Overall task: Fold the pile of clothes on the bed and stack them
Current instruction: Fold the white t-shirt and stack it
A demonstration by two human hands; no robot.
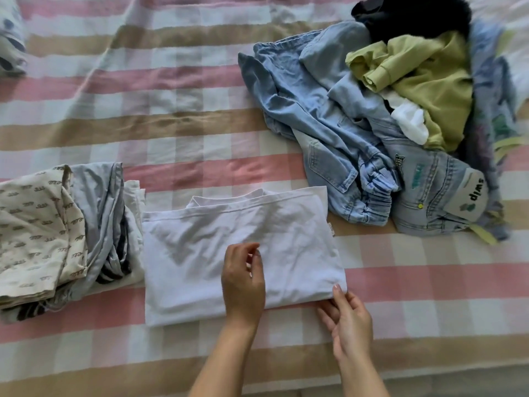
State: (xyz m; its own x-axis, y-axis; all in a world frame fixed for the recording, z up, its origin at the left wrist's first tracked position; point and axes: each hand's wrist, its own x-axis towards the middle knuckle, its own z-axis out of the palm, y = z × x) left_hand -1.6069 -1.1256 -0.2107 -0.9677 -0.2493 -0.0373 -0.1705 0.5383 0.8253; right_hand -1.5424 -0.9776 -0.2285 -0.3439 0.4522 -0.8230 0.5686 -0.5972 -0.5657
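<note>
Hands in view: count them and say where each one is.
2. The left hand is over the middle of the white shirt; the right hand holds its near right corner. None seems hidden.

White shirt [240, 247], pink-tan-white checked bedsheet [171, 90], olive-green garment [423, 78]
</note>
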